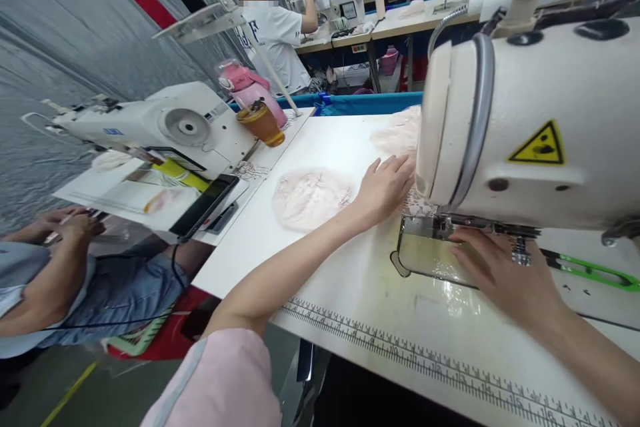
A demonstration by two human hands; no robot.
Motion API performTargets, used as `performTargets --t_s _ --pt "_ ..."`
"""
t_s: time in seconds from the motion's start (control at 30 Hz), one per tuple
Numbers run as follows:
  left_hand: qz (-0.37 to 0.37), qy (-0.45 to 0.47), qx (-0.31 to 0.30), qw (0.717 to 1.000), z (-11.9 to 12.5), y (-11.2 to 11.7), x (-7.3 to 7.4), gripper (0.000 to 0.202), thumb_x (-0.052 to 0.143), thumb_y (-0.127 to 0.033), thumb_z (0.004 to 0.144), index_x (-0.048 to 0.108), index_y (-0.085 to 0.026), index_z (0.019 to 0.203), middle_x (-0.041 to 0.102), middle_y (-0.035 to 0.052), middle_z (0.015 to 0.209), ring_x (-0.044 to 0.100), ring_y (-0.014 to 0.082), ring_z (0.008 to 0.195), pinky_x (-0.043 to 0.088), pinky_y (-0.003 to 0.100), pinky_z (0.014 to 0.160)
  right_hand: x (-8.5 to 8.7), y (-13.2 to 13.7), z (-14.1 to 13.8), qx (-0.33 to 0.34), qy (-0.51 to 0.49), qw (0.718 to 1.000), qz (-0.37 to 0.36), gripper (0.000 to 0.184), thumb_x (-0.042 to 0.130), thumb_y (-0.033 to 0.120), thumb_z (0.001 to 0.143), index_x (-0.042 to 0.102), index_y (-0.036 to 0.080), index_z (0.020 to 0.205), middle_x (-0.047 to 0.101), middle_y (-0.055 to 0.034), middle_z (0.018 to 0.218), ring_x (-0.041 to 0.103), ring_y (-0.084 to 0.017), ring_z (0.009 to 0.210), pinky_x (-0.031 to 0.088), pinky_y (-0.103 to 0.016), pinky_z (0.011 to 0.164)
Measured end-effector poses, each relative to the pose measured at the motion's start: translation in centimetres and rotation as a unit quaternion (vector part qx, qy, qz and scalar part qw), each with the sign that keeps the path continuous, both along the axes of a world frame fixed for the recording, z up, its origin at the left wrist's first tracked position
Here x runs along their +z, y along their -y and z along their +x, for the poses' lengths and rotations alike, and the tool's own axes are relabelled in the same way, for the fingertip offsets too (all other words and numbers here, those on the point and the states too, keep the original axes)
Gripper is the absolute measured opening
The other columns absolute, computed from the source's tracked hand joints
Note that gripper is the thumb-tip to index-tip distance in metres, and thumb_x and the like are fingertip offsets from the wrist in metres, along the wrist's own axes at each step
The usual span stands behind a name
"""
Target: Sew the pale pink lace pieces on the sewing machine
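Observation:
My left hand [387, 187] lies stretched out at the left of the sewing machine [530, 113], its fingertips on pale pink lace fabric [414, 203] that runs under the machine head. Beneath the head, my right hand [505, 270] reaches in beside the presser foot area, with thumb and forefinger apart near the metal needle plate [425, 227]. Part of its fingers is hidden by the machine. A round pale pink fabric piece [310, 199] rests on the white table left of my left hand. More pale pink fabric [397, 132] lies behind that hand.
Green thread snips [595, 270] lie right of my right hand. A printed ruler [400, 347] follows the table's front edge. At left stand another sewing machine [165, 120], an amber drink cup [263, 123] and a pink bottle [253, 90]. Other people sit at left and behind.

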State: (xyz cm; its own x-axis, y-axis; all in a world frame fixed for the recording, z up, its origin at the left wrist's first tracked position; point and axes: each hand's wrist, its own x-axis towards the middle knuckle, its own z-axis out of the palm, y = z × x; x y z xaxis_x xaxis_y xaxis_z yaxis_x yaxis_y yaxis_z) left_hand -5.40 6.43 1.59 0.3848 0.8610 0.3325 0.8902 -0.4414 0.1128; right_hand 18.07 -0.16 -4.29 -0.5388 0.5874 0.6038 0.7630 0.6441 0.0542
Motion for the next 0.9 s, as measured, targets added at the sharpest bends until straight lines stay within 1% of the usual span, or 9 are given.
performTargets --t_s 0.1,0.2,0.27,0.33,0.47,0.57,0.7,0.8,0.9 --pt "-0.009 -0.028 0.082 0.996 -3.2 2.4 0.4 0.023 0.042 -0.020 0.093 0.063 -0.020 0.103 0.064 0.0066 0.112 0.058 0.0224 0.103 0.047 0.035 0.082 0.3 0.0 0.0 0.019 0.004 1.000 -0.003 0.030 0.035 0.023 0.099 0.065 0.020 0.101 0.071 -0.0057 0.085 0.061 -0.020 0.072 0.038 -0.039 0.077" --pt "-0.025 -0.040 0.174 0.984 -6.5 5.3 0.8 0.020 0.048 -0.025 0.089 0.064 -0.018 0.100 0.066 0.0074 0.102 0.062 0.0254 0.091 0.045 0.033 0.065 0.5 0.1 0.0 0.025 0.015 1.000 -0.009 0.036 0.029 0.015 0.098 0.064 0.020 0.103 0.069 -0.0045 0.075 0.062 -0.020 0.074 0.037 -0.039 0.078" --pt "-0.046 -0.039 0.207 0.976 -8.0 6.7 0.8 0.017 0.051 -0.027 0.087 0.065 -0.019 0.089 0.068 0.0053 0.093 0.063 0.0227 0.078 0.041 0.031 0.058 0.6 0.2 0.0 0.018 0.022 0.999 -0.022 0.036 0.028 0.014 0.098 0.063 0.021 0.104 0.069 -0.0040 0.077 0.061 -0.019 0.072 0.036 -0.039 0.078" --pt "-0.057 -0.028 0.225 0.972 -8.8 7.4 0.7 0.018 0.049 -0.027 0.087 0.065 -0.020 0.083 0.068 0.0030 0.091 0.063 0.0202 0.075 0.040 0.030 0.057 0.6 0.4 0.0 0.004 0.023 0.999 -0.048 0.033 0.031 0.016 0.098 0.062 0.023 0.105 0.070 -0.0036 0.080 0.061 -0.019 0.073 0.036 -0.038 0.075" --pt "-0.068 0.021 0.241 0.968 -9.3 7.3 0.4 0.022 0.046 -0.027 0.085 0.066 -0.022 0.078 0.070 -0.0012 0.091 0.064 0.0160 0.076 0.044 0.028 0.066 0.4 0.4 0.0 -0.025 0.032 0.995 -0.090 0.027 0.036 0.022 0.098 0.062 0.025 0.107 0.069 -0.0037 0.082 0.061 -0.019 0.078 0.032 -0.034 0.067" --pt "-0.080 0.065 0.242 0.965 -9.6 7.0 0.4 0.021 0.048 -0.028 0.082 0.067 -0.022 0.075 0.071 -0.0028 0.089 0.065 0.0141 0.075 0.047 0.026 0.072 0.3 0.3 -0.1 -0.029 0.041 0.996 -0.078 0.025 0.038 0.025 0.099 0.062 0.023 0.105 0.069 -0.0030 0.083 0.060 -0.018 0.078 0.029 -0.032 0.063" --pt "-0.084 0.120 0.249 0.958 -10.1 6.9 0.6 0.020 0.052 -0.031 0.077 0.069 -0.022 0.075 0.072 -0.0024 0.085 0.066 0.0147 0.075 0.050 0.024 0.071 0.2 0.1 -0.3 -0.026 0.024 0.998 -0.058 0.023 0.043 0.031 0.099 0.064 0.022 0.100 0.070 -0.0014 0.083 0.060 -0.017 0.078 0.029 -0.033 0.066" --pt "-0.066 0.153 0.260 0.951 -10.8 6.9 1.4 0.017 0.057 -0.034 0.074 0.069 -0.022 0.075 0.072 -0.0016 0.076 0.066 0.0157 0.071 0.052 0.024 0.067 0.3 0.0 -0.5 -0.024 0.014 0.998 -0.052 0.024 0.043 0.033 0.099 0.064 0.021 0.099 0.070 -0.0019 0.079 0.060 -0.018 0.078 0.031 -0.034 0.070" --pt "0.025 0.182 0.284 0.941 -12.1 6.4 3.3 0.019 0.054 -0.035 0.076 0.064 -0.019 0.081 0.068 -0.0001 0.076 0.063 0.0165 0.075 0.051 0.027 0.069 0.3 0.0 -0.6 -0.015 -0.001 0.999 -0.052 0.023 0.044 0.032 0.098 0.064 0.019 0.099 0.071 -0.0018 0.082 0.060 -0.018 0.078 0.034 -0.035 0.076"
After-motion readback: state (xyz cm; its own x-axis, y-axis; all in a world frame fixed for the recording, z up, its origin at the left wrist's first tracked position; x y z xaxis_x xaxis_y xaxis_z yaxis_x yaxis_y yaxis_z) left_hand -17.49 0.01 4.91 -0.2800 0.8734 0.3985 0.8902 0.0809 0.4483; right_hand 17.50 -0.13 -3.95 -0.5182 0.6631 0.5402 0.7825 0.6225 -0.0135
